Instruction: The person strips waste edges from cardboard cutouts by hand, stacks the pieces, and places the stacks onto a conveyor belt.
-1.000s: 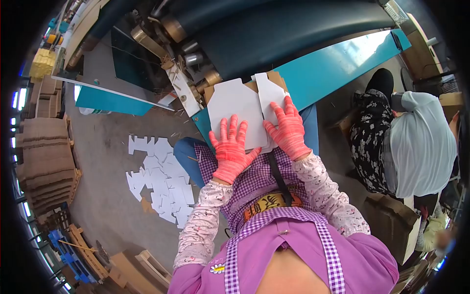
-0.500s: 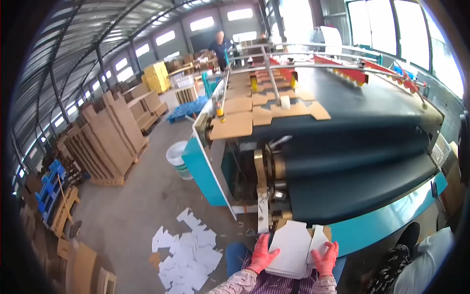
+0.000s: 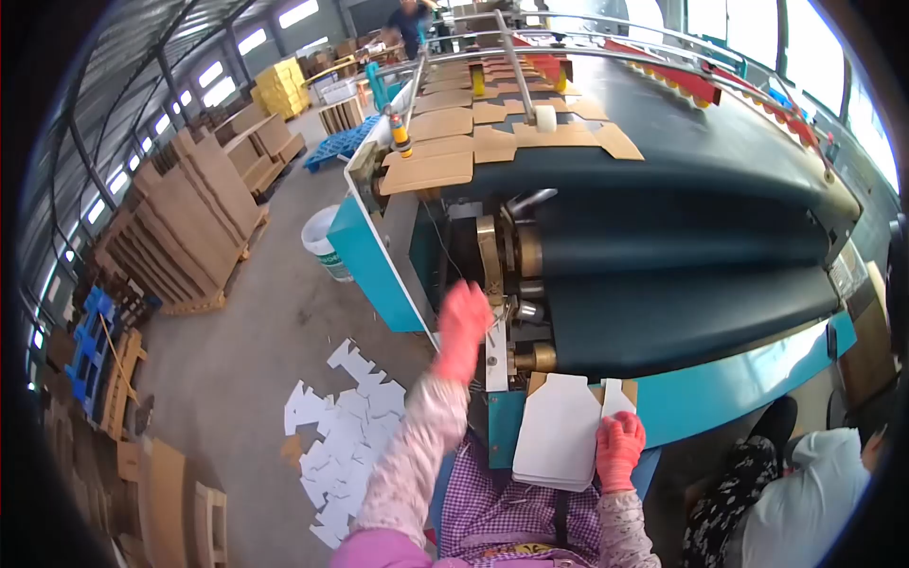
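Note:
My left hand, in a pink glove, is stretched forward over the metal side parts of the machine; its fingers are smeared by motion. Below, a stack of white-faced die-cut cardboard blanks rests on the teal front ledge of the machine. My right hand, gloved in pink too, is closed on the right edge of these blanks, its fingers curled. Beyond my left hand, overlapping brown cardboard blanks lie on the dark conveyor belt, under a metal bar with a white roller.
White cardboard scraps litter the floor at left. A white bucket stands beside the teal side panel. Stacked cardboard sheets sit on a pallet farther left. One person is close on the right, another far back.
My left hand has left the stack's left side and moved forward and up over the machine. The right hand stays at the stack. The view has tipped downward.

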The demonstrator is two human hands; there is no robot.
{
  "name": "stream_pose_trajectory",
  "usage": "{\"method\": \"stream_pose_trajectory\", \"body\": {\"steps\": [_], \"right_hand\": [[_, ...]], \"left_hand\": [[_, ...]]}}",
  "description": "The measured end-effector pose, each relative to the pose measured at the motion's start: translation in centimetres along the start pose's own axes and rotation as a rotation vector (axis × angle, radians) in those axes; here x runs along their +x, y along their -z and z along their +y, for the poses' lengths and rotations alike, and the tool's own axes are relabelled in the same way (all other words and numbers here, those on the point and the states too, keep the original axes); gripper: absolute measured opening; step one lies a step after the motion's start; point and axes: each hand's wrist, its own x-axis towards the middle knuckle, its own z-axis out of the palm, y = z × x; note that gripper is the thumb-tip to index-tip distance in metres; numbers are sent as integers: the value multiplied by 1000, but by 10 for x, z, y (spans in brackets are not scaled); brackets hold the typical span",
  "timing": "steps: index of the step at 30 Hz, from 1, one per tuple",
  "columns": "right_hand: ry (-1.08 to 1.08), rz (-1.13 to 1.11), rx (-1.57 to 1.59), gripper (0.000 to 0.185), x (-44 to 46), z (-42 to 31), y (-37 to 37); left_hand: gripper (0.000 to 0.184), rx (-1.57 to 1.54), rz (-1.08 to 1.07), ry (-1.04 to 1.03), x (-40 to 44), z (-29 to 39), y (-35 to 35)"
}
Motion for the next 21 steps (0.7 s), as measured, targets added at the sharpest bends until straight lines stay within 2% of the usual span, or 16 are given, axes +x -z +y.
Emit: {"method": "stream_pose_trajectory", "body": {"steps": [1, 2, 3, 4, 6, 7, 9, 11, 13, 15, 16, 17, 19, 21], "right_hand": [[19, 1, -5, 30, 1, 2, -2], [39, 16, -9, 30, -2, 6, -6], [55, 24, -15, 30, -5, 10, -9], [42, 35, -32, 29, -4, 12, -13], [89, 83, -32, 28, -2, 12, -13], [96, 91, -32, 27, -4, 8, -8], [105, 55, -46, 26, -3, 6, -4], [101, 14, -92, 23, -2, -7, 3], [134, 19, -86, 26, -11, -22, 19], [233, -234, 178, 27, -32, -27, 44], [172, -194, 208, 25, -52, -22, 55], [132, -133, 239, 23, -58, -19, 66], [-152, 143, -51, 26, -34, 3, 87], [-468, 110, -45, 30, -31, 54, 65]], "left_hand": [[48, -141, 210, 24, 27, 54, -33], [59, -193, 175, -64, 66, 80, -35], [63, -299, 216, -66, 105, 100, -37], [55, -390, 74, -57, 146, 112, -27], [40, -390, 269, -151, 191, 111, -27], [28, -416, 291, -207, 184, 112, -35], [24, -179, 233, -272, 104, 115, -57], [27, -163, 165, -259, -15, 102, -74], [36, 181, 116, -217, -118, 39, -62], [49, 949, -28, -565, -185, -44, -54], [65, 1083, -372, -372, -211, -77, -41], [76, 1710, -552, -197, -231, -114, -33], [76, 1991, -624, -319, -238, -121, -30], [86, 1891, -715, -134, -232, -108, -36]]}}
